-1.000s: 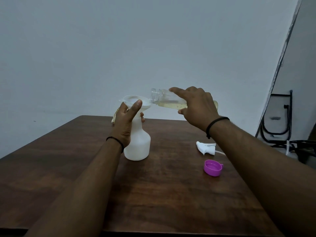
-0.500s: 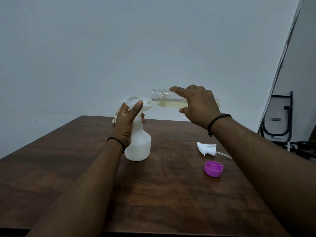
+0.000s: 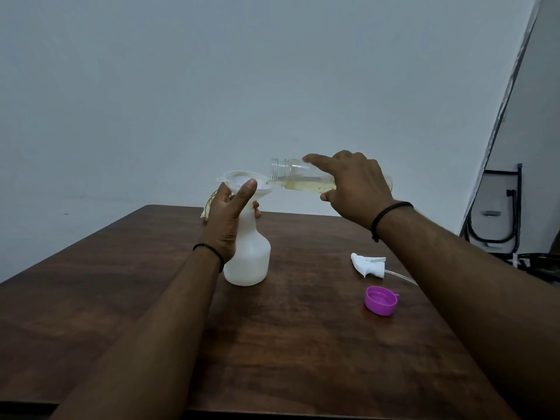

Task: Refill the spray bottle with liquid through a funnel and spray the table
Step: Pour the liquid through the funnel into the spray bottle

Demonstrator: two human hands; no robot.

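A white spray bottle (image 3: pixel 250 259) stands upright on the dark wooden table (image 3: pixel 288 344), its trigger head off. A white funnel (image 3: pixel 239 178) sits in its neck. My left hand (image 3: pixel 227 219) grips the bottle's neck and the funnel's stem. My right hand (image 3: pixel 354 186) holds a clear bottle (image 3: pixel 291 175) of pale yellow liquid, tipped almost level, its open mouth at the funnel's right rim. The liquid reaches the mouth. The white spray head (image 3: pixel 368 263) with its thin tube lies on the table to the right.
A purple cap (image 3: pixel 381 301) lies upside down near the spray head. A yellowish object (image 3: pixel 209 204) shows behind my left hand at the table's far edge. A plain wall stands behind the table. Dark metal frames (image 3: pixel 497 225) lean at the far right.
The clear bottle has tipped slightly further, and its liquid has run forward to the mouth at the funnel's rim. My left hand stays on the spray bottle's neck.
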